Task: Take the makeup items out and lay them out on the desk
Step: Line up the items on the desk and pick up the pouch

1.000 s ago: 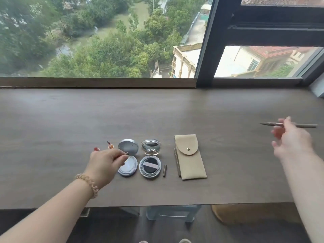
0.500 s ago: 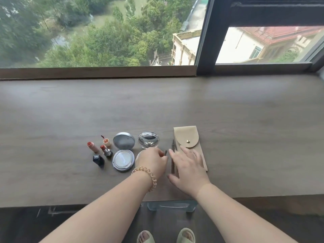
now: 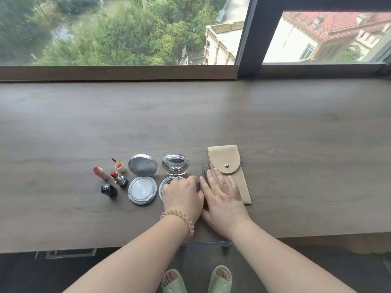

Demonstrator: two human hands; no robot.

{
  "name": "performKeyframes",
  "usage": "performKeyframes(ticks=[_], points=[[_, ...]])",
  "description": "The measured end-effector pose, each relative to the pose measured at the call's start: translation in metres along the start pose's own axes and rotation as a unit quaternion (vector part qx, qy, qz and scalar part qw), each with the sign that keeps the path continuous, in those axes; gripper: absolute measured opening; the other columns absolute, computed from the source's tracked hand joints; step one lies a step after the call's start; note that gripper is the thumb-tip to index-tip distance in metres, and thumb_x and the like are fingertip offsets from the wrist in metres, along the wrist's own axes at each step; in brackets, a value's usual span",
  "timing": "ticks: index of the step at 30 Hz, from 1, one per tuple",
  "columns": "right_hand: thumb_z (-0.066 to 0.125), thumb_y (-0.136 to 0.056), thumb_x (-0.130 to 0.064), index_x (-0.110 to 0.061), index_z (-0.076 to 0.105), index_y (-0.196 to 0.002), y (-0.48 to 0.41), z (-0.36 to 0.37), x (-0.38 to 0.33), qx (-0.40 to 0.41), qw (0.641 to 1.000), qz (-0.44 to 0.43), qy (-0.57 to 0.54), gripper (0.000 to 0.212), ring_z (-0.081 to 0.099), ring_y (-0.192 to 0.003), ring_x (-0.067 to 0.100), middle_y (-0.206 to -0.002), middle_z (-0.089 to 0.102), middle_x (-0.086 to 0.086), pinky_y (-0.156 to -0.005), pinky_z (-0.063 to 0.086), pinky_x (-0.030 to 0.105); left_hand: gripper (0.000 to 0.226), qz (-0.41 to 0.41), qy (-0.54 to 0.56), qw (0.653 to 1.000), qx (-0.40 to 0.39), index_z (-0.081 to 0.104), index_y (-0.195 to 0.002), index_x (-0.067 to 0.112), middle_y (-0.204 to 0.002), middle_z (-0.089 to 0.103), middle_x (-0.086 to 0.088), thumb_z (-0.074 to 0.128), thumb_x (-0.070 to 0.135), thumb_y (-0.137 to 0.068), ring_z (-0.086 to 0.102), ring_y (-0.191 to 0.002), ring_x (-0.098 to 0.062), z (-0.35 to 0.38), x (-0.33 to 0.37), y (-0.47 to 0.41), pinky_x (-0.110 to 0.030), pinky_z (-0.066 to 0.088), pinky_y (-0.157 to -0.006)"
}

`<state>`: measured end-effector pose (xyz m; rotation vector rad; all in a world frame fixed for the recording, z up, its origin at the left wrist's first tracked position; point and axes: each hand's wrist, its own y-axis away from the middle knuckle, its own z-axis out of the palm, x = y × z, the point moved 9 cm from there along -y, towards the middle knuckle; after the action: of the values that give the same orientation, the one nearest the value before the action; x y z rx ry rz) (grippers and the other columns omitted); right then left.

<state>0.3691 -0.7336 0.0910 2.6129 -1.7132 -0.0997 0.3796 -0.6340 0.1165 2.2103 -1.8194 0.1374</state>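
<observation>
Makeup lies in a row on the wooden desk (image 3: 296, 127). At the left are an open pink lipstick (image 3: 101, 173), a small open lip tint (image 3: 120, 166), a red lipstick (image 3: 119, 179) and a black cap (image 3: 109, 190). A silver compact (image 3: 142, 180) stands open beside a clear mirrored compact (image 3: 174, 164). Two thin pencils (image 3: 205, 169) lie against the beige snap pouch (image 3: 230, 166). My left hand (image 3: 183, 197) is curled, knuckles up, over the clear compact's base; a small dark piece (image 3: 198, 186) shows at its fingertips. My right hand (image 3: 223, 197) lies flat with fingers spread over the pencils and the pouch.
A raised sill (image 3: 118, 72) and a dark window frame (image 3: 247, 39) run along the desk's far edge. Wide bare desk surface stretches behind and to the right of the row. Below the front edge I see my feet in green slippers (image 3: 196, 280).
One second ago my right hand held a pencil in the air at the right and my left hand was by the lipsticks. Both hands have come together between the clear compact and the pouch.
</observation>
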Motion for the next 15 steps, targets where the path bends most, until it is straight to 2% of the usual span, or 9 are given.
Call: performKeyframes(ticks=[2,5,9,11,13,15], points=[[0.038,-0.073,-0.056,-0.015,0.054,-0.131,0.001,-0.001,0.001,0.008,1.0,-0.002,-0.001,0.073,0.031,-0.137,0.025,-0.141,0.049,0.009,-0.105,0.02,0.048,0.027,0.002,-0.001,1.0,-0.017,0.059,-0.106,0.028,-0.102,0.067,0.002,0.05,0.042,-0.084,0.056,-0.105,-0.022,0.003,0.001,0.001,-0.036,0.036,-0.087],[0.042,-0.074,-0.057,-0.016,0.052,-0.132,0.004,-0.014,0.01,0.037,0.999,-0.01,-0.02,0.072,0.035,-0.137,0.025,-0.142,0.048,0.007,-0.105,0.019,0.046,0.033,0.005,0.005,1.0,-0.029,0.054,-0.116,0.029,-0.11,0.064,0.004,0.052,0.043,-0.085,0.051,-0.112,-0.02,0.003,0.001,0.001,-0.036,0.033,-0.092],[0.043,-0.081,-0.046,-0.02,0.057,-0.124,0.005,-0.047,0.047,0.141,0.987,0.006,-0.082,0.052,0.032,-0.13,0.021,-0.13,0.06,0.003,-0.103,0.02,0.041,0.036,0.01,0.025,0.999,-0.023,0.053,-0.12,0.031,-0.109,0.064,0.008,0.051,0.043,-0.085,0.05,-0.113,-0.019,-0.001,0.001,0.001,-0.036,0.033,-0.094],[0.043,-0.081,-0.049,-0.021,0.062,-0.118,-0.003,-0.049,0.07,0.135,0.988,0.043,-0.065,0.05,0.036,-0.128,0.022,-0.125,0.063,0.003,-0.1,0.021,0.04,0.037,0.012,0.036,0.999,-0.018,0.053,-0.12,0.032,-0.108,0.063,0.009,0.05,0.043,-0.085,0.05,-0.113,-0.017,-0.004,0.003,0.002,-0.035,0.033,-0.095],[0.045,-0.079,-0.053,-0.021,0.064,-0.116,-0.015,-0.045,0.083,0.096,0.993,0.068,-0.029,0.053,0.044,-0.129,0.026,-0.125,0.063,0.004,-0.098,0.02,0.041,0.037,0.022,0.043,0.999,-0.014,0.053,-0.12,0.033,-0.108,0.063,0.01,0.049,0.044,-0.085,0.05,-0.112,-0.016,-0.008,0.008,0.003,-0.034,0.032,-0.095],[0.053,-0.079,-0.055,-0.021,0.058,-0.125,-0.028,-0.039,0.089,0.053,0.996,0.075,-0.016,0.057,0.037,-0.136,0.026,-0.137,0.054,0.004,-0.101,0.015,0.04,0.036,0.036,0.051,0.998,-0.004,0.054,-0.119,0.034,-0.105,0.063,0.011,0.049,0.044,-0.085,0.051,-0.109,-0.015,-0.012,0.015,0.004,-0.033,0.032,-0.093]])
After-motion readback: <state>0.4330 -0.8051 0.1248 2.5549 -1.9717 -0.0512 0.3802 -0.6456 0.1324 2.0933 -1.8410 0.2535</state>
